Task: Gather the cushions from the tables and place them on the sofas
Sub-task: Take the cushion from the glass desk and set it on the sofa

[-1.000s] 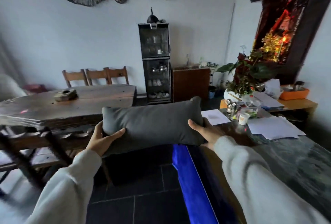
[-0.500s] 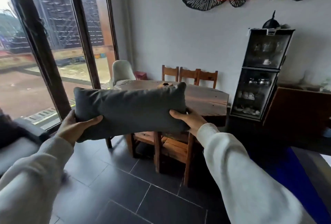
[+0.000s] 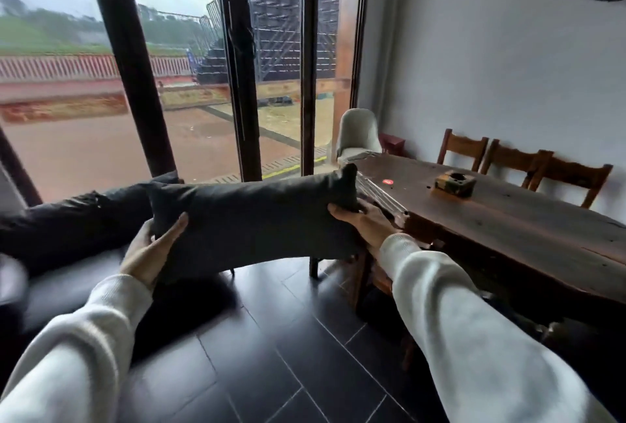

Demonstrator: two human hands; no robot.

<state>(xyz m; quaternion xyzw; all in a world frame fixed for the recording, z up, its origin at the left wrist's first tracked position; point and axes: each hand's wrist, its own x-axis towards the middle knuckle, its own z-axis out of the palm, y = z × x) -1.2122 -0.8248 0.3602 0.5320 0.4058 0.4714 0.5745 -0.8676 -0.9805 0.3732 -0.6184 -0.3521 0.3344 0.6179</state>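
Observation:
A long dark grey cushion (image 3: 257,219) is held level in the air in front of me. My left hand (image 3: 149,250) grips its left end and my right hand (image 3: 362,223) grips its right end from below. Just behind and left of it lies a dark sofa (image 3: 67,280) with a black cushion (image 3: 78,219) along its back. The held cushion hangs over the sofa's right end and the dark floor.
A long wooden table (image 3: 508,219) with a small wooden ashtray (image 3: 455,183) stands at the right, wooden chairs (image 3: 515,160) behind it, a pale chair (image 3: 357,133) at its far end. Tall glass doors (image 3: 237,84) fill the wall ahead. Dark tiled floor (image 3: 288,355) lies below.
My view has swung left from the marble table and cabinet, past the wooden table, to the windows and sofa. The cushion has stayed in both hands and now hangs lower.

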